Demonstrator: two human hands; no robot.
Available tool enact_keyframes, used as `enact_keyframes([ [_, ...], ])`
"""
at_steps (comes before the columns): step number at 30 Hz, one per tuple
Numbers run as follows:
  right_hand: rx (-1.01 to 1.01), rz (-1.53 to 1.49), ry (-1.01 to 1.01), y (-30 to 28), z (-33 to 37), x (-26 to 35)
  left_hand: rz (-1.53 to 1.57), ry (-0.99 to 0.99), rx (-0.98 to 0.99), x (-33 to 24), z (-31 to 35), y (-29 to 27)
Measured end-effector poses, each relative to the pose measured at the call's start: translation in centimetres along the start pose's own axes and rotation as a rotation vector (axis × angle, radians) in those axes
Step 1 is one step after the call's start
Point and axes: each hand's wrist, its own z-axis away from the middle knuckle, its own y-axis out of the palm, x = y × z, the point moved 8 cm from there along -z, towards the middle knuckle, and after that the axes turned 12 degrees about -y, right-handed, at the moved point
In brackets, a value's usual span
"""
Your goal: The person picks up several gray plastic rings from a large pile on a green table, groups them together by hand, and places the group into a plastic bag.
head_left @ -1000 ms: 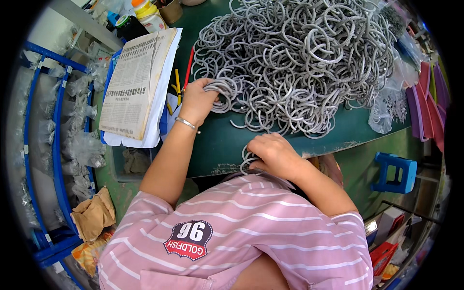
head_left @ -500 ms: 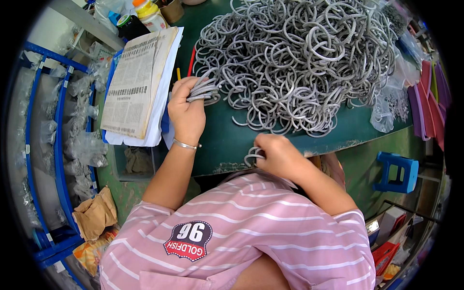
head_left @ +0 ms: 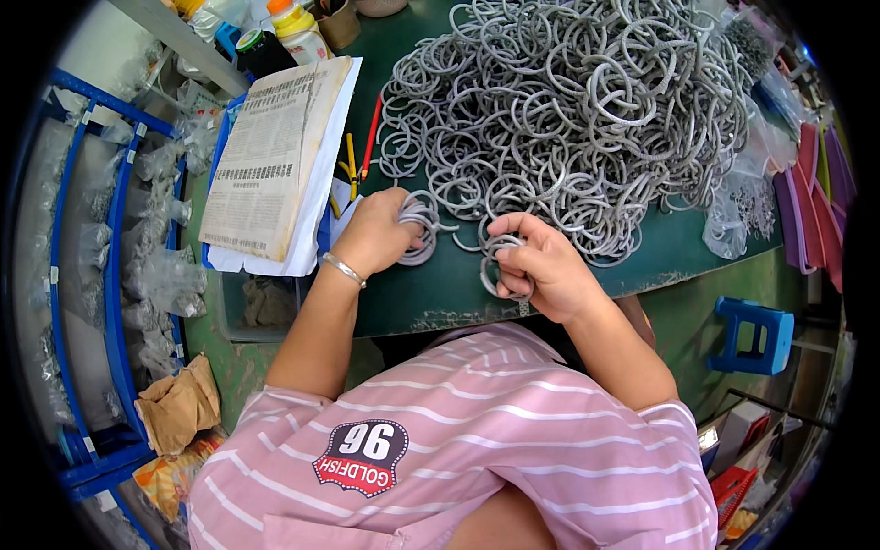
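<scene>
A large heap of grey cord rings (head_left: 568, 110), some of them gapped, covers much of the dark green table (head_left: 403, 298). My left hand (head_left: 378, 231), with a bangle on its wrist, grips a bunch of grey rings (head_left: 420, 220) at the heap's near left side. A little to the right, my right hand (head_left: 541, 261) has its fingers closed on a few grey rings (head_left: 492, 275) close to the table's front edge. The two hands are apart, and a loose ring end lies between them. How many rings each hand holds I cannot tell.
Left of my left hand lie folded newspapers (head_left: 266, 156) on a blue tray, yellow-handled pliers (head_left: 350, 168) and a red pencil-like stick (head_left: 372, 137). Bottles (head_left: 298, 32) stand behind. A clear bag (head_left: 729, 225) is at right, and a blue stool (head_left: 752, 335) stands on the floor.
My left hand has come down and nearer, bringing its bunch of rings, which uncovers the pliers. My right hand has turned and moved slightly right, its rings now showing more.
</scene>
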Motion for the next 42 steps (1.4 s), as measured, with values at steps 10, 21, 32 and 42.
enact_keyframes([
  [10,-0.078,0.261,-0.059,-1.0,2.2,1.5,0.633,0.234,-0.009,-2.2,4.8,1.5],
  [21,0.092,0.481,-0.160,1.5,2.0,2.5,0.670,0.375,-0.384,-1.9,0.9,-0.9],
  [32,-0.007,0.520,-0.210,-0.1,4.0,3.7,0.207,0.234,-0.269,-5.3,-0.7,-0.7],
  [42,-0.007,0.307,-0.342,1.8,2.4,3.7,0.560,0.338,-0.272,-5.3,3.9,-1.6],
])
